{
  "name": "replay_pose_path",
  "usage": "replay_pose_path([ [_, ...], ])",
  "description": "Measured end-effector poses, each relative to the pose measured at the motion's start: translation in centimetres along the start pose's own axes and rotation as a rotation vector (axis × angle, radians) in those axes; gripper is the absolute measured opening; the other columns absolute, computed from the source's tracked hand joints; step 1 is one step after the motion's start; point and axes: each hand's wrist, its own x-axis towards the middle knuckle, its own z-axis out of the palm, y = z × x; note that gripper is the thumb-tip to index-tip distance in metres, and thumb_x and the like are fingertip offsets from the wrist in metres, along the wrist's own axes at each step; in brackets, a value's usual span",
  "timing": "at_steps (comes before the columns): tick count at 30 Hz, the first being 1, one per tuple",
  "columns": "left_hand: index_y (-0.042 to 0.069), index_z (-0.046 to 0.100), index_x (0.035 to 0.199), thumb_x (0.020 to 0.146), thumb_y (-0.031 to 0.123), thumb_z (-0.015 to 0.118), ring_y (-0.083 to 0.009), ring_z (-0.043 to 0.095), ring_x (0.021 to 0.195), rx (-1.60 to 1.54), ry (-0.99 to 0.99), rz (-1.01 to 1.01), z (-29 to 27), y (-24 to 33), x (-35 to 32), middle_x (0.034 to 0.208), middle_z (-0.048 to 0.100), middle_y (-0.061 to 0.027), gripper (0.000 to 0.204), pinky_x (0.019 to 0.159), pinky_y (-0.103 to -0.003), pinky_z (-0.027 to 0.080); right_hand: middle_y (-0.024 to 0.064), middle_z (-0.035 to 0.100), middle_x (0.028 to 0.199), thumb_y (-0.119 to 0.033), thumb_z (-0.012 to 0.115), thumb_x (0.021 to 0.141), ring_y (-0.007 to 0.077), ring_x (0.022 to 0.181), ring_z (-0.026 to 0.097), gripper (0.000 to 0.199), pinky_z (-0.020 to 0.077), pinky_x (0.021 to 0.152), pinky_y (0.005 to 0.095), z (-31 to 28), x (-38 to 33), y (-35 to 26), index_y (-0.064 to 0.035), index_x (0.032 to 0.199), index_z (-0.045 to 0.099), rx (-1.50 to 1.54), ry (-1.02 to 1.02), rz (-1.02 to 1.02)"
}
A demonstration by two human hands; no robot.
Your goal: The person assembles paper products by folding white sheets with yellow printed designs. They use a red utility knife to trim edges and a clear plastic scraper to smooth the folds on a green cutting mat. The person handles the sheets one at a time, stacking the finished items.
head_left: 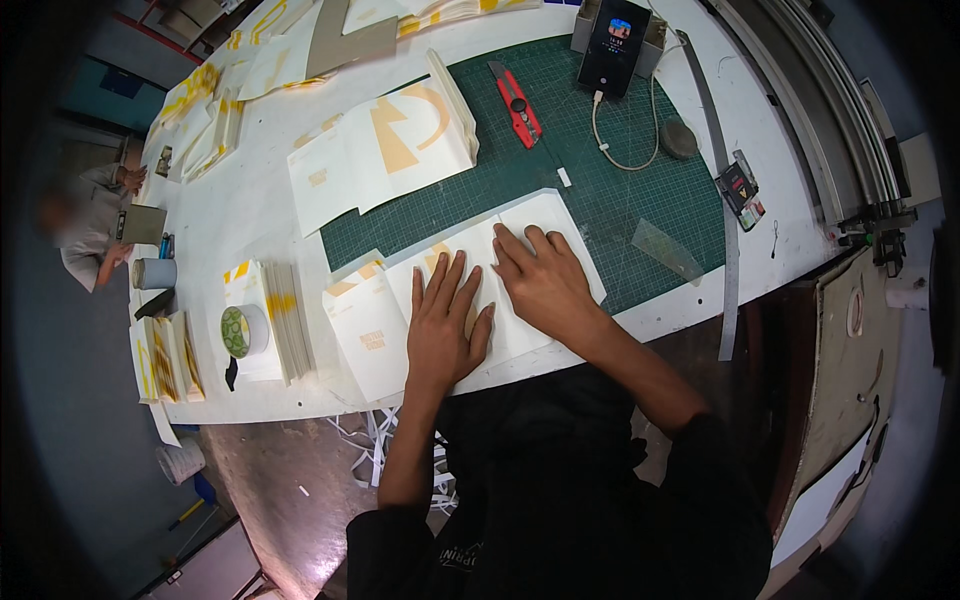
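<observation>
Pressing flat w/ both palms, you've got your left hand and right hand spread on a white folded sheet at the near edge of the table. Fingers on both are splayed apart, laid flat, gripping nothing; the hands sit just beside each other, thumbs nearly meeting over the sheet's middle fold. The sheet lies partly on the green cutting mat, partly on bare white tabletop, w/ a bit of yellow print showing between your hands. Just left of your left hand is another white printed piece, touching or overlapping the sheet, can't tell which. Further left: a stack of white-and-yellow sheets and a roll of green-patterned tape beside it. Beyond your hands, a big white sheet w/ tan shapes overlaps the mat's far-left corner. On the mat: a red utility knife, a phone propped upright w/ a cable plugged in. To your right, a long metal ruler runs along the mat's edge. Far left, another person's hand rests at the table's end.
</observation>
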Motion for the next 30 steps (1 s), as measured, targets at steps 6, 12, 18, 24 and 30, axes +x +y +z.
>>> replay_pose_path([
  [6, 0.005, 0.061, 0.148, 0.098, 0.02, 0.07, -0.0406, 0.039, 0.156, 0.0, 0.0, 0.003, 0.06, -0.06, -0.05, 0.164, 0.048, -0.0191, 0.053, 0.129, -0.063, 0.021, 0.0175, 0.066, 0.143, -0.013, 0.065, 0.092, 0.028, 0.114, 0.06, 0.035, 0.0473, 0.092, 0.0403, -0.08, 0.22, 0.05, 0.0053, 0.12, 0.075, 0.024, 0.004, 0.022],
  [12, 0.006, 0.061, 0.149, 0.099, 0.021, 0.069, -0.0403, 0.038, 0.156, 0.005, -0.009, 0.001, 0.0, -0.07, 0.0, 0.165, 0.048, -0.0182, 0.052, 0.129, -0.063, 0.021, 0.0154, 0.068, 0.139, -0.019, 0.07, 0.096, 0.0281, 0.111, 0.062, 0.034, 0.0487, 0.09, 0.0403, -0.26, 0.29, 0.15, 0.0056, 0.118, 0.075, -0.006, 0.015, 0.02],
  [18, 0.008, 0.061, 0.149, 0.1, 0.023, 0.069, -0.04, 0.039, 0.156, 0.015, -0.012, -0.001, 0.11, -0.11, 0.01, 0.165, 0.048, -0.0165, 0.052, 0.129, -0.063, 0.022, 0.0159, 0.067, 0.142, -0.021, 0.066, 0.1, 0.0275, 0.115, 0.06, 0.034, 0.0472, 0.093, 0.0419, -0.24, 0.25, 0.21, 0.0046, 0.12, 0.075, 0.013, -0.01, 0.037],
  [24, 0.009, 0.061, 0.15, 0.1, 0.025, 0.07, -0.0393, 0.038, 0.157, 0.019, -0.008, 0.0, 0.16, -0.15, 0.0, 0.166, 0.047, -0.0152, 0.053, 0.129, -0.062, 0.022, 0.015, 0.068, 0.139, -0.023, 0.066, 0.101, 0.0274, 0.114, 0.061, 0.035, 0.0475, 0.092, 0.0421, -0.33, 0.26, 0.37, 0.0044, 0.12, 0.076, 0.015, 0.001, 0.031],
  [30, 0.009, 0.062, 0.149, 0.1, 0.025, 0.07, -0.0393, 0.038, 0.156, 0.015, 0.005, 0.006, 0.26, -0.17, -0.05, 0.166, 0.048, -0.0147, 0.052, 0.129, -0.062, 0.023, 0.0148, 0.069, 0.137, -0.022, 0.069, 0.098, 0.0287, 0.113, 0.061, 0.027, 0.0477, 0.091, 0.043, -0.39, 0.62, 1.0, 0.0016, 0.11, 0.077, 0.073, -0.001, 0.024],
])
